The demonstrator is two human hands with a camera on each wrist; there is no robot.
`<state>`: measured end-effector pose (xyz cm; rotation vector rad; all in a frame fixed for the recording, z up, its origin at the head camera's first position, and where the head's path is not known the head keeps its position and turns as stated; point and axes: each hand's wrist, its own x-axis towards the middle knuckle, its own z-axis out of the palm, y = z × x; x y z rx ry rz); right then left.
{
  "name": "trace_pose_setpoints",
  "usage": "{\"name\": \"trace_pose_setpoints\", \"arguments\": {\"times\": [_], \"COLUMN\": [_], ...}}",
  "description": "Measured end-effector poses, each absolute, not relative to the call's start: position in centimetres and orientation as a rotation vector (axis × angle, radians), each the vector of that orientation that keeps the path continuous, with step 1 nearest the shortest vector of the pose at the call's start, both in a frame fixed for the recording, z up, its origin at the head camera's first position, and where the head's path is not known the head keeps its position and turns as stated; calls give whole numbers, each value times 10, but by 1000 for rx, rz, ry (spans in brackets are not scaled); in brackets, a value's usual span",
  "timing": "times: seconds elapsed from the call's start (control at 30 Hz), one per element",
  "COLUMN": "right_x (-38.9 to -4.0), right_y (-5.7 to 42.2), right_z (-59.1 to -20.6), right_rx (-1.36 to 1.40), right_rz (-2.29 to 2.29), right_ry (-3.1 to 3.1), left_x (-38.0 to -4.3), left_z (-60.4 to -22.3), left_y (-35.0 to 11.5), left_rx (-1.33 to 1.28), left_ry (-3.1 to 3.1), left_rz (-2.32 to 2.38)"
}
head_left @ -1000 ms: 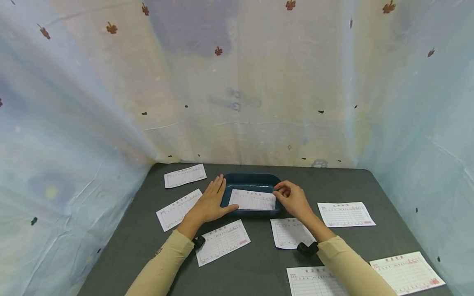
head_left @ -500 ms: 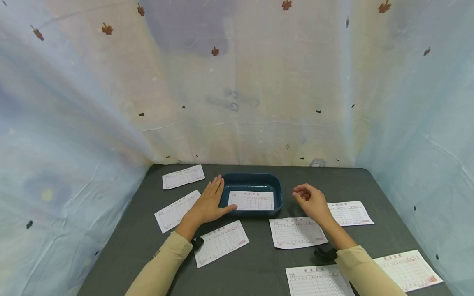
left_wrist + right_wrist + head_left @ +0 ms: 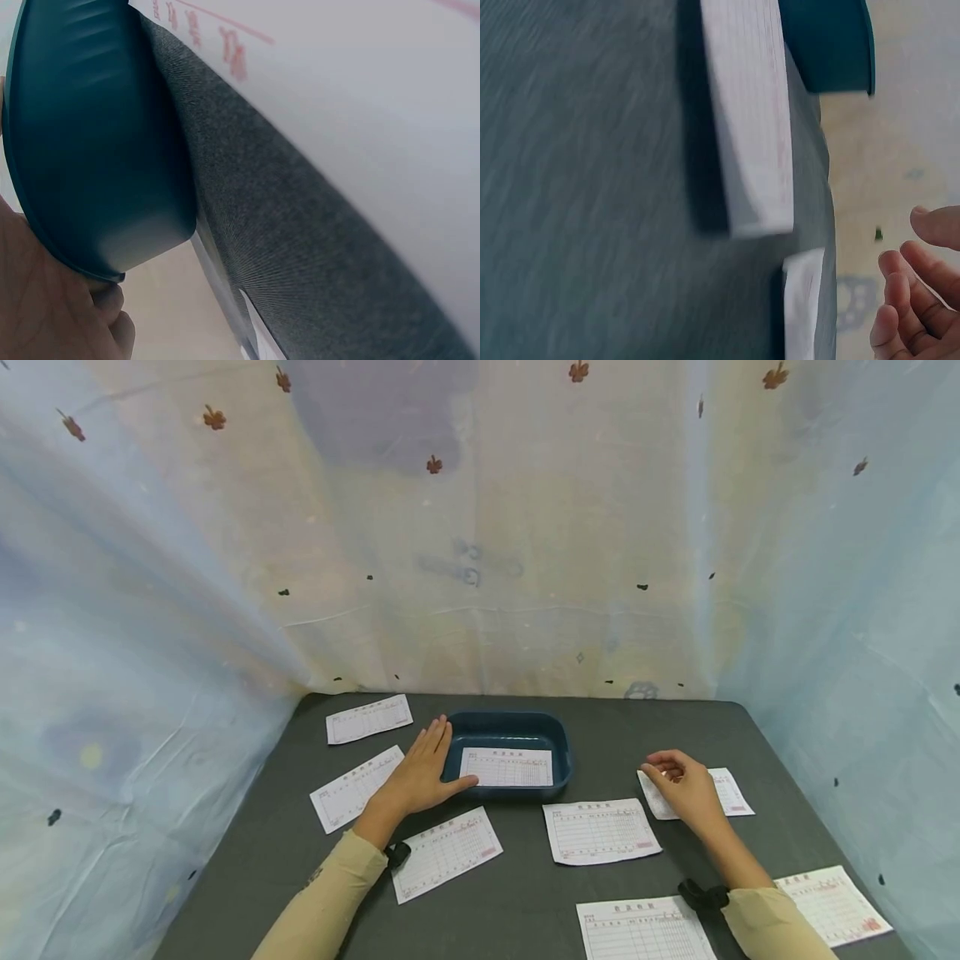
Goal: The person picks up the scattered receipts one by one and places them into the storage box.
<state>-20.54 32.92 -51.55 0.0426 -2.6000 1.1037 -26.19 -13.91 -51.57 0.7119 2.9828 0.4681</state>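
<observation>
A person's right hand (image 3: 686,785), fingers loosely bent and holding nothing, hovers over a white rectangular paper form with a printed grid (image 3: 729,793) at the right of a table, hiding part of the sheet; the right-wrist view shows thumb and fingertips apart. The left hand (image 3: 420,777), its fingers extended, rests against the left side of a dark teal, round-cornered rectangular tray (image 3: 506,727), the thumb reaching over the near-left corner. Inside the tray, a white printed slip (image 3: 506,767) lies toward the near side.

Between the right hand and the tray, a little nearer the wearer, lies another form (image 3: 602,832). Two more, a near form (image 3: 643,929) and a far-right form (image 3: 832,906), lie closer to the wearer, the latter partly covered by the tan right sleeve (image 3: 780,922). Three papers lie left of the tray: a back slip (image 3: 369,719), a middle slip (image 3: 357,788) beside the left hand and a front slip (image 3: 447,854).

Pale, patterned sheeting (image 3: 487,527) encloses the dark grey tabletop (image 3: 525,893).
</observation>
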Motion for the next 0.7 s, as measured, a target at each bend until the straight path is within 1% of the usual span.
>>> {"name": "trace_pose_setpoints", "arguments": {"times": [0.37, 0.7], "right_x": [-186, -184], "right_y": [371, 404], "right_z": [-519, -527], "right_rx": [-55, -165], "right_rz": [896, 820], "right_ry": [-2638, -2714], "left_x": [-261, -260], "left_z": [-518, -513], "left_y": [-139, -139], "left_rx": [719, 705], "left_ry": [2991, 2972], "left_rz": [474, 480]}}
